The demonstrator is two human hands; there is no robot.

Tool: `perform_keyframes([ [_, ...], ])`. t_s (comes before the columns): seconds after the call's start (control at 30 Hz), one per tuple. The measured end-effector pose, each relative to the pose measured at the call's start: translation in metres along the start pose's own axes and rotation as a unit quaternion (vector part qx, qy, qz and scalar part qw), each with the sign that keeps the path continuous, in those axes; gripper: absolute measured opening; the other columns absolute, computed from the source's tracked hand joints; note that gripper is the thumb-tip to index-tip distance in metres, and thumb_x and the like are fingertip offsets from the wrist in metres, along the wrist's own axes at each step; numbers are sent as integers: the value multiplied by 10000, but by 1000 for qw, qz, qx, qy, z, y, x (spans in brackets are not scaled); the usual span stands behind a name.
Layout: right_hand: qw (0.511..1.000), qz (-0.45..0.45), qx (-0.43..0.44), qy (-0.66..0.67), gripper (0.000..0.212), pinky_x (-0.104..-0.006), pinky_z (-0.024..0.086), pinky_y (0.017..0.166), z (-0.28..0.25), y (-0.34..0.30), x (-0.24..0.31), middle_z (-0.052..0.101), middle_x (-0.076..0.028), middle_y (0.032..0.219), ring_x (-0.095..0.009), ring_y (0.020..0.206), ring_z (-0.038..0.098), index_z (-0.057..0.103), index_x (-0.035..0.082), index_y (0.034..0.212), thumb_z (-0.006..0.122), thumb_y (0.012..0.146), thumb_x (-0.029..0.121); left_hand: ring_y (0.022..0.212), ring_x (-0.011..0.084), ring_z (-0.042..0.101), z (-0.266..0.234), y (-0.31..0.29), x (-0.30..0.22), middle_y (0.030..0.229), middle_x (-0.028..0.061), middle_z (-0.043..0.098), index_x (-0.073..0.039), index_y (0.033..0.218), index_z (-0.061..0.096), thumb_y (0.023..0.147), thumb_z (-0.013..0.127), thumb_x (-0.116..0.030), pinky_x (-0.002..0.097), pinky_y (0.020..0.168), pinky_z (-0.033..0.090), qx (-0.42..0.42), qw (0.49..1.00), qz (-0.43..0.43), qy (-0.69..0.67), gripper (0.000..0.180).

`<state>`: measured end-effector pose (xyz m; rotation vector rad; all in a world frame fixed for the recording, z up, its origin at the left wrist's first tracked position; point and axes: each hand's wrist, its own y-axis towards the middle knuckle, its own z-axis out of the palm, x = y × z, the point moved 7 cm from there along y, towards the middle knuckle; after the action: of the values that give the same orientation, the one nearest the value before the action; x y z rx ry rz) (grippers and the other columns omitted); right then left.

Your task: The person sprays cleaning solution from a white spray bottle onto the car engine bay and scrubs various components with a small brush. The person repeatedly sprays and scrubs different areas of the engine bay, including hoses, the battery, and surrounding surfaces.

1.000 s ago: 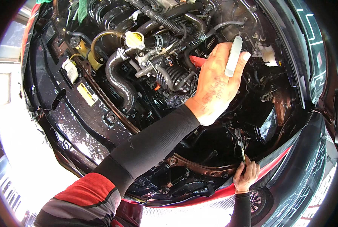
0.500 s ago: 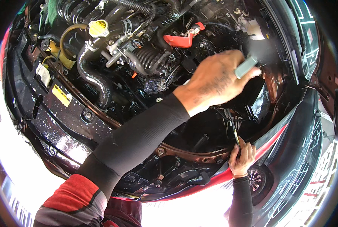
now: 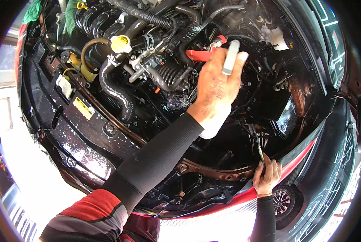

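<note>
My left hand is wrapped round a white spray bottle, held over the engine bay. Its pale grey spray head rises above my fingers, and my palm hides most of the bottle's body. At the front right edge of the bay, my right hand is closed on a thin, dark, brush-like stick with a light stripe. The stick's far end reaches down among dark parts, where I cannot make out its tip. A red battery terminal cover lies just beyond my left hand.
A wet black hose and a yellow-topped radiator cap are at the left. The brown front crossmember curves along the near side. Green cloths hang at the far left. A dark car stands at the right.
My left hand has moved left with the spray bottle, and its spray head now points farther up. The mist at the right has gone. The view has shifted slightly; my right hand keeps its grip.
</note>
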<state>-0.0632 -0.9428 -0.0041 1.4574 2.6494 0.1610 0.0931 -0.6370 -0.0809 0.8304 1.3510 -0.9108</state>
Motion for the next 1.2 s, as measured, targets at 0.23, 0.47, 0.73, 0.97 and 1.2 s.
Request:
perform_keyframes([
  [0.23, 1000, 6, 2, 5, 284, -443, 485, 758, -1, 0, -1, 726, -90, 937, -279, 735, 617, 764, -4, 1232, 715, 967, 87, 884, 388, 712, 9, 18, 24, 967, 203, 730, -9, 1183, 695, 1131, 681, -402, 481, 775, 572, -1, 999, -31, 23, 397],
  [0.47, 1000, 9, -10, 6, 302, -421, 493, 768, -3, 1, -1, 673, -74, 869, -265, 735, 641, 774, 21, 1242, 737, 955, 106, 942, 482, 750, 24, 26, 16, 929, 253, 764, -10, 1079, 702, 1127, 644, -523, 535, 839, 579, 50, 998, 1, 33, 519],
  [0.73, 1000, 7, -16, 18, 306, -430, 482, 771, -1, -1, -3, 633, -80, 854, -278, 731, 627, 772, 15, 1245, 746, 959, 121, 870, 410, 770, 25, 37, 4, 888, 232, 755, 5, 1070, 695, 1114, 674, -528, 500, 747, 606, 46, 999, -11, 18, 536],
  [0.97, 1000, 6, -18, 21, 310, -428, 483, 774, -3, 0, -2, 634, -81, 860, -274, 736, 627, 766, 10, 1238, 754, 951, 127, 788, 140, 723, -2, 63, -23, 1012, 83, 746, -45, 1243, 696, 1151, 655, -441, 333, 539, 663, -6, 990, -51, -134, 409],
  [1.2, 999, 24, 1, 23, 319, -426, 486, 774, 0, -3, -5, 620, -80, 849, -274, 734, 625, 768, 22, 1241, 762, 942, 132, 940, 214, 779, -40, 92, -40, 1110, 108, 783, -34, 1282, 711, 1161, 589, -531, 439, 640, 714, -88, 979, 26, -180, 526],
])
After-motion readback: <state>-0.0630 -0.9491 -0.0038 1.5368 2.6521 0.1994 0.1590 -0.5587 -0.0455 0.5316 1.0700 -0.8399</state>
